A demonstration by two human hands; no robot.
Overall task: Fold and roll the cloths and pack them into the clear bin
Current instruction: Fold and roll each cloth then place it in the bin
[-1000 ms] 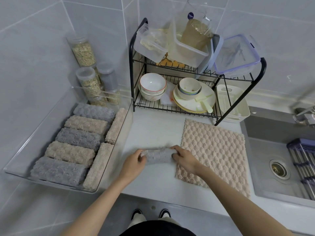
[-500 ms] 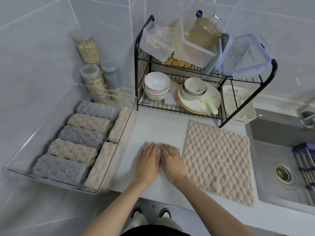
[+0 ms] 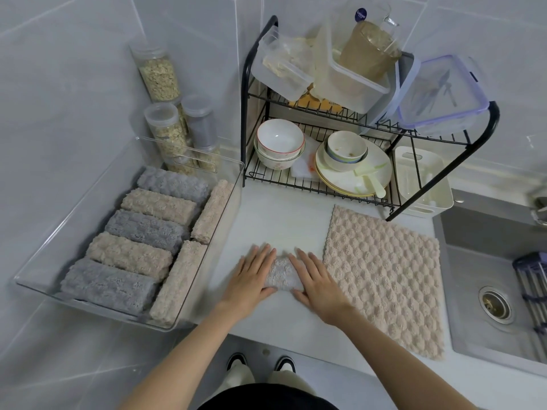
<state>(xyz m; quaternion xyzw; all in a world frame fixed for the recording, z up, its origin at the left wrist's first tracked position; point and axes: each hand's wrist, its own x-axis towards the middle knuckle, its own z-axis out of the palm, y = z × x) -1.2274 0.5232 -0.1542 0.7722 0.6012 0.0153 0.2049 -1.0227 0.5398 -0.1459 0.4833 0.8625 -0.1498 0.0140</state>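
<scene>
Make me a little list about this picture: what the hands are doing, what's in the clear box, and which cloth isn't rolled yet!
Left hand: pressing flat on the grey cloth
Right hand: pressing flat on the same cloth
Grey cloth: rolled up, lying on the counter
Clear bin: seven rolled cloths, three grey, four beige
Beige cloth: spread flat on the counter, right of the hands, not rolled

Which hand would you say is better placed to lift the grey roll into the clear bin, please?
Left, probably. Both hands press the grey roll, but the left hand covers the end nearer the clear bin; the right hand sits beside the flat beige cloth, away from it.
</scene>
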